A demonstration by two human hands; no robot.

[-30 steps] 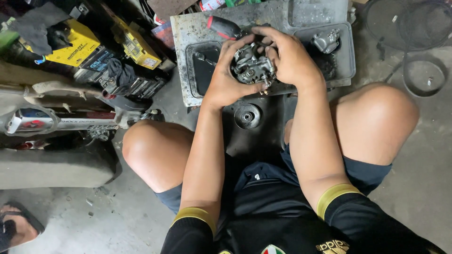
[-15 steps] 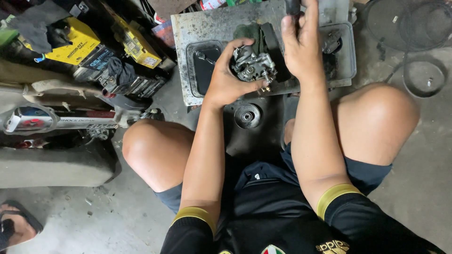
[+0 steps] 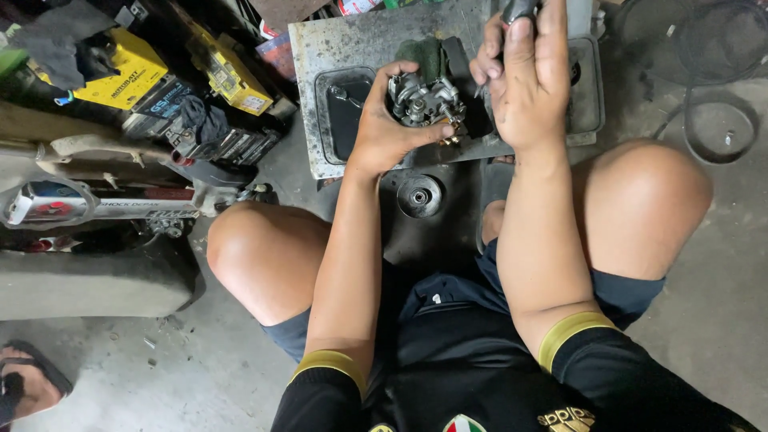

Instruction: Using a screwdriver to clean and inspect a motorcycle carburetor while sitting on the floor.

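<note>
Left hand (image 3: 384,132) grips a small metal engine part, a carburetor by the look of it (image 3: 424,100), fingers wrapped round its left side and underside. It is held just above the grey metal tray (image 3: 336,40), near the middle of the tray's near edge.

Change over the last second: both hands were cupped on the carburetor; the right hand (image 3: 528,80) has since let go and moved off toward the tray's far right corner. It is now closed round a dark-handled tool (image 3: 518,10), probably a screwdriver, though only the handle end shows at the top of the frame and the tip is hidden behind the fingers. The carburetor has barely shifted; the left hand alone supports it.

Reading: the two-handed handling of the part has given way to hold-and-tool work. One hand steadies, the other brings the tool in.

Around: round metal disc (image 3: 419,194) on the floor just below the tray's near edge, between the knees. Yellow boxes (image 3: 132,68) stacked well to the left. A round ring-shaped part (image 3: 720,132) lies on the floor to the right.
</note>
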